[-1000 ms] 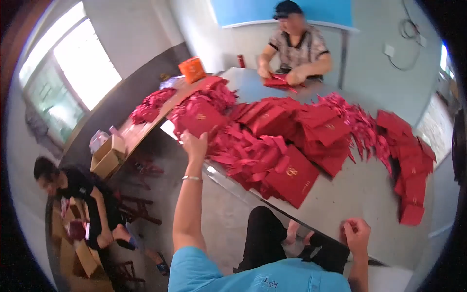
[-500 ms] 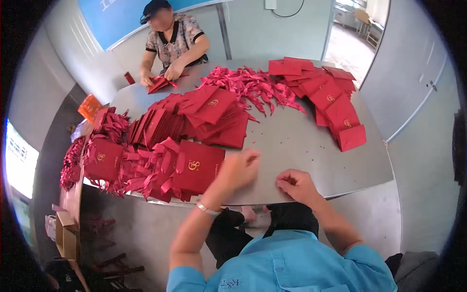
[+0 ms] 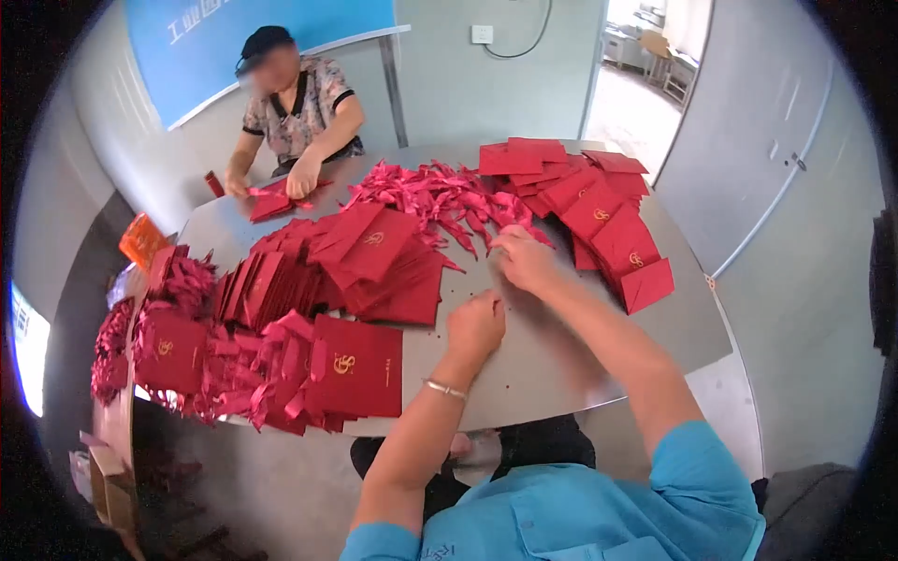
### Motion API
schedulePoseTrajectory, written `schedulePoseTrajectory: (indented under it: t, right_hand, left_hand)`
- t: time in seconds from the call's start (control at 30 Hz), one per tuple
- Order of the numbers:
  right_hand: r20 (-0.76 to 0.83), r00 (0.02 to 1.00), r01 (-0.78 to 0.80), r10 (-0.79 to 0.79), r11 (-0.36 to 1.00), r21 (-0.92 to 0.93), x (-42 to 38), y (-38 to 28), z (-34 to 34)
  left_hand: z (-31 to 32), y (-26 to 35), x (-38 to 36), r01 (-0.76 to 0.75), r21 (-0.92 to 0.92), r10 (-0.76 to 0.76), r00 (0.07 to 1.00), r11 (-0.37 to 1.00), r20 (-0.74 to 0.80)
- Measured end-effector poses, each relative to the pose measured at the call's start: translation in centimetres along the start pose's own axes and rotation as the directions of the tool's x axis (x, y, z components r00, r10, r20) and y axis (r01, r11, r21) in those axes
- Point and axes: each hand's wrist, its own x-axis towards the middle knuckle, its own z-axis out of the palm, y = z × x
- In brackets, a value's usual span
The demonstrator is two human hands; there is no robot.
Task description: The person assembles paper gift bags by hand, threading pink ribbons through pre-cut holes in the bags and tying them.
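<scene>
My right hand point(image 3: 526, 260) reaches across the metal table to the near edge of a loose pile of red-pink ribbons point(image 3: 421, 194). Its fingers are closed at the ribbon ends there. My left hand point(image 3: 475, 327) is held above the table, nearer my body, curled closed; whatever it may hold is hidden. To its left lies a stack of red paper bags with gold lettering point(image 3: 355, 369), with ribbon handles bunched on its left side. Behind that, more flat red bags point(image 3: 374, 248) lie in an overlapping heap.
Another heap of red bags point(image 3: 599, 210) lies at the table's right. Across the table point(image 3: 524, 374), a co-worker point(image 3: 304, 112) handles a red bag point(image 3: 271, 201). An orange packet point(image 3: 143, 239) stands at the left edge. A grey door point(image 3: 748, 112) is at the right.
My right hand has moved from the near table edge forward to the ribbon pile. My left hand has stayed near the bag stack, its fingers more curled. The camera view has shifted.
</scene>
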Motion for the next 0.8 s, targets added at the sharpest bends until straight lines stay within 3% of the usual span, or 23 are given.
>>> schedulePoseTrajectory:
  t: [0.17, 0.33, 0.4, 0.5, 0.57, 0.6, 0.67, 0.8]
  right_hand:
    - [-0.036, 0.999, -0.002, 0.0, 0.999, -0.033, 2.8, 2.7, 2.9]
    - [-0.023, 1.0, -0.01, 0.013, 0.992, 0.127, 4.8, 0.4, 4.9]
    - [-0.067, 0.995, 0.082, -0.08, 0.996, 0.036, 5.2, 0.0, 6.0]
    - [-0.036, 0.997, 0.068, -0.067, 0.997, 0.023, 5.3, 0.4, 4.3]
    - [0.021, 0.999, 0.034, -0.029, 0.926, -0.377, 5.4, 1.2, 2.3]
    - [0.02, 1.0, 0.028, -0.022, 0.921, -0.389, 5.6, 1.4, 0.9]
    - [0.106, 0.948, -0.16, 0.299, 0.739, -0.654, 5.3, 2.0, -2.7]
    - [0.019, 0.902, -0.256, 0.431, 0.571, -0.78, 1.8, 3.6, -8.3]
  left_hand:
    - [-0.4, -0.6, 0.6, 0.018, -0.062, -0.016, 1.0, 0.998, 0.024]
    - [0.1, -0.9, 1.3, 0.01, 0.022, -0.013, 0.994, 1.0, 0.105]
    - [-0.2, -0.7, 1.3, 0.017, 0.025, -0.019, 0.994, 1.0, 0.108]
    - [0.0, -0.8, 1.0, -0.012, -0.002, 0.012, 0.996, 1.0, 0.093]
    - [0.1, -1.0, 1.1, -0.037, -0.003, 0.038, 0.998, 0.999, 0.054]
    - [0.0, -0.9, 1.2, -0.045, -0.014, 0.046, 0.997, 0.999, 0.059]
    - [-0.3, -0.6, 1.2, -0.023, -0.015, 0.024, 0.998, 1.0, 0.055]
    - [-0.1, -0.6, 1.2, -0.022, -0.002, 0.022, 0.997, 1.0, 0.079]
